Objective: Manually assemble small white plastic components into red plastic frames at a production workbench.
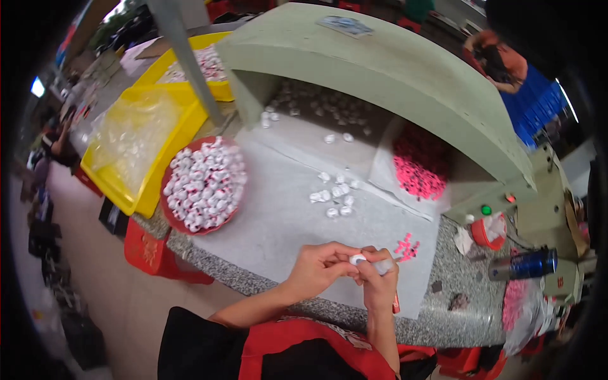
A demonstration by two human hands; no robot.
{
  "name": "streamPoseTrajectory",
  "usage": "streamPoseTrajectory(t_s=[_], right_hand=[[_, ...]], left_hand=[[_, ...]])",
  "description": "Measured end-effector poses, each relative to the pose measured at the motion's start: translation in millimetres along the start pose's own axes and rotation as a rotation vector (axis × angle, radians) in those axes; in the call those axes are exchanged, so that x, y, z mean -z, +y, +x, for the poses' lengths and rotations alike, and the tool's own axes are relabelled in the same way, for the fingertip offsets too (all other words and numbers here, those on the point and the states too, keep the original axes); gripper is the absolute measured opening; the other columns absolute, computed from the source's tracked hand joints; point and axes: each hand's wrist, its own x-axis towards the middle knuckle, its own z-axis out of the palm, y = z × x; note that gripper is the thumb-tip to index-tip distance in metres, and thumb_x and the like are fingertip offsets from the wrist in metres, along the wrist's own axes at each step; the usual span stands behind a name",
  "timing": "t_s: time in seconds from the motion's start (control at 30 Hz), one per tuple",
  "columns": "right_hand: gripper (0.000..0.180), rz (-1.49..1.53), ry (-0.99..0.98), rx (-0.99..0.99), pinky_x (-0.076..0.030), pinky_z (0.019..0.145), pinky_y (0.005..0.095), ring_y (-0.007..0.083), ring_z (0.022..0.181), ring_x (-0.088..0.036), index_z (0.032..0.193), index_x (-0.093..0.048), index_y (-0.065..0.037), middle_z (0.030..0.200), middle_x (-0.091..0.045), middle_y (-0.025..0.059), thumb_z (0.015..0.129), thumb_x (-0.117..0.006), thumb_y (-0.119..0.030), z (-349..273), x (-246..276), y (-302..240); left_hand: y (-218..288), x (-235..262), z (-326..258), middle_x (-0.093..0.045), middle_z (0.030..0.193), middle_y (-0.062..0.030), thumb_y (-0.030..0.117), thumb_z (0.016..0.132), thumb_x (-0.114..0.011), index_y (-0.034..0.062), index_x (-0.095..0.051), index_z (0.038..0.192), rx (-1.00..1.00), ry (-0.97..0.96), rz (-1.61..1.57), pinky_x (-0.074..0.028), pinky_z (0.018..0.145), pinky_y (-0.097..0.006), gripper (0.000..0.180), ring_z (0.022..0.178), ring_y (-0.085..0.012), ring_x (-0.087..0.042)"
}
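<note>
My left hand (315,268) pinches a small rounded white piece (357,259) with a dark opening, between thumb and fingertips. Closed against the same piece are the fingertips of my right hand (377,285). A whitish translucent object (383,266) sticks out between the fingers of that hand, and a red end (396,303) shows below its palm; whether they are one thing I cannot tell. Both hands are above the white sheet (272,221) near the table's front edge. Several loose white pieces (339,192) lie beyond them. Small pink pieces (406,247) lie just right of my right hand.
A red bowl (166,206) heaped with white pieces stands left, beside yellow trays (130,206). A pale green shelf (380,54) arches over the back, with a pink heap (421,164) under it. At right are a blue bottle (525,265) and a red cup (487,235).
</note>
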Motion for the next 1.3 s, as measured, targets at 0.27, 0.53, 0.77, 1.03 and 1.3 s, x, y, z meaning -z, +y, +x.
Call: streamPoseTrajectory(t_s=[0.27,0.53,0.77,1.03,1.3], right_hand=[[0.009,-0.326,0.111,0.131,-0.035,0.043,0.0195,0.0099,0.053,-0.051,0.072,-0.056,-0.001,0.090,-0.060,0.0121,0.074,-0.065,-0.002,26,-53,45],[0.009,-0.346,0.248,0.087,-0.036,0.043,0.0194,0.0093,0.054,-0.053,0.073,-0.057,-0.001,0.083,-0.059,0.0086,0.073,-0.066,-0.002,20,-1,20],[0.018,-0.396,0.199,0.064,-0.040,0.049,0.0194,0.0076,0.060,-0.052,0.086,-0.056,-0.002,0.081,-0.057,0.0043,0.072,-0.066,0.000,4,6,12],[0.037,-0.343,0.243,0.215,-0.045,0.056,0.0231,0.0151,0.068,-0.057,0.108,-0.043,-0.003,0.079,-0.054,0.0080,0.074,-0.057,0.005,-15,15,-14],[0.030,-0.318,0.325,0.167,-0.046,0.061,0.0219,0.0176,0.079,-0.058,0.103,-0.048,-0.001,0.091,-0.055,0.0129,0.074,-0.057,-0.003,-34,4,-60]], left_hand=[[22,74,-3,-0.064,0.083,-0.0068,0.003,0.074,-0.067,-0.0012,-0.062,0.093,-0.166,0.421,0.654,-0.048,0.061,-0.022,0.020,0.067,-0.0091,-0.060],[94,218,0,-0.056,0.089,-0.0141,0.020,0.073,-0.067,0.0050,-0.063,0.096,-0.071,1.073,1.764,-0.046,0.068,-0.039,0.028,0.079,-0.0323,-0.058],[-2,103,70,-0.055,0.090,-0.0105,0.008,0.071,-0.067,0.0082,-0.059,0.105,-0.381,0.422,1.501,-0.048,0.058,-0.032,0.036,0.063,-0.0247,-0.058],[-2,55,54,-0.061,0.087,-0.0086,0.005,0.081,-0.057,0.0010,-0.054,0.112,0.098,0.172,0.229,-0.051,0.065,-0.025,0.031,0.073,-0.0190,-0.062],[32,-4,26,-0.055,0.111,-0.0175,-0.004,0.082,-0.053,-0.0032,-0.049,0.114,0.283,-0.074,-0.445,-0.051,0.077,-0.025,0.033,0.091,-0.0228,-0.061]])
